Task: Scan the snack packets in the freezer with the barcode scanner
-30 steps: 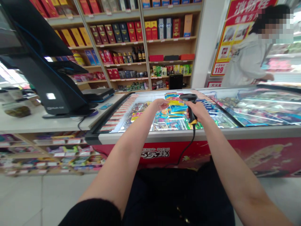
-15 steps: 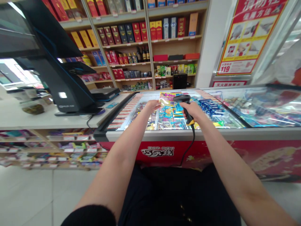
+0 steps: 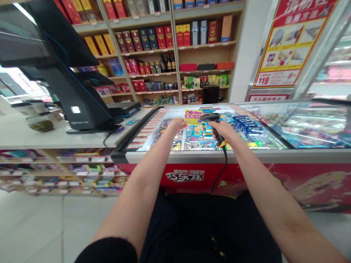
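Observation:
My left hand (image 3: 177, 125) pinches a small yellow packet (image 3: 193, 117) and holds it up over the glass lid of a chest freezer (image 3: 208, 156). My right hand (image 3: 222, 130) grips a black handheld barcode scanner (image 3: 210, 118) with a yellow band on its handle. The scanner's head sits just right of the packet and points at it. A black cable (image 3: 222, 168) hangs from the handle down the freezer's red front. Both arms reach forward, side by side.
A black checkout terminal (image 3: 68, 87) stands on the white counter (image 3: 41, 137) at left, with snack racks (image 3: 65, 171) below. Wooden shelves (image 3: 175, 51) of boxed goods and bottles fill the back wall. A red and yellow poster (image 3: 285, 40) hangs at right.
The person in white at the right has left the view. My view has shifted slightly. The packet has turned more upright in my left hand beside the scanner head.

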`<state>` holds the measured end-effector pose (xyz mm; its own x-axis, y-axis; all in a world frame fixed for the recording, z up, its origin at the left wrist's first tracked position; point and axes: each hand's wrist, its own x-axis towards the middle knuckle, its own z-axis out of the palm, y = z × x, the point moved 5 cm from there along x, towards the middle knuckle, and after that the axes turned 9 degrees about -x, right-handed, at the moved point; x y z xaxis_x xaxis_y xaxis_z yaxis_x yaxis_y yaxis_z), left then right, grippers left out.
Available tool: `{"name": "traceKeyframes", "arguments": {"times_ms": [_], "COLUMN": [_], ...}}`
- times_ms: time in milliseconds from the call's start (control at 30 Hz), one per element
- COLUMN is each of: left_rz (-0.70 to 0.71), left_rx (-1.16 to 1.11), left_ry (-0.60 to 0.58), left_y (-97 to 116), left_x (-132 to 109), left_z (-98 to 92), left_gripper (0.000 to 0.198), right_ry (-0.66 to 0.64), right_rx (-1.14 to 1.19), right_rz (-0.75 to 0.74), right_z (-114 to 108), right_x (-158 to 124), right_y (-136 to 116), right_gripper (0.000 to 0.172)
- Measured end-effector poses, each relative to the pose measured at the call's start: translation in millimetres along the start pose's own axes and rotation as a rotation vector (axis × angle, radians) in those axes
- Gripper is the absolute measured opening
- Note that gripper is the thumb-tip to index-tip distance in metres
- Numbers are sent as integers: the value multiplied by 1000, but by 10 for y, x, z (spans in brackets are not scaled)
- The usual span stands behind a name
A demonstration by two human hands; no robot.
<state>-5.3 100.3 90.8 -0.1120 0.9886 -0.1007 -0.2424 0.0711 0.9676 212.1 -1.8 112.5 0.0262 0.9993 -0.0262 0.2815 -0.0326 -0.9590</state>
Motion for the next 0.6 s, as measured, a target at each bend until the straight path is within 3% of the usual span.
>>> {"name": "traceKeyframes", "arguments": {"times_ms": [133, 233, 600], "left_rz": [-7, -26, -122], "left_rx": [-2, -4, 116], "left_ry": [30, 100, 331], "left_y": [-7, 0, -21], "left_x": [17, 19, 23], "left_z": [-58, -201, -1091], "left_gripper": [24, 23, 19], "right_ry": [8, 7, -6], "right_rx": [20, 34, 45], "right_rz": [-6, -16, -12], "right_z": [1, -1, 81], "right_x": [-9, -21, -75], "right_y": [0, -12, -67], "right_gripper": [26, 26, 25]}}
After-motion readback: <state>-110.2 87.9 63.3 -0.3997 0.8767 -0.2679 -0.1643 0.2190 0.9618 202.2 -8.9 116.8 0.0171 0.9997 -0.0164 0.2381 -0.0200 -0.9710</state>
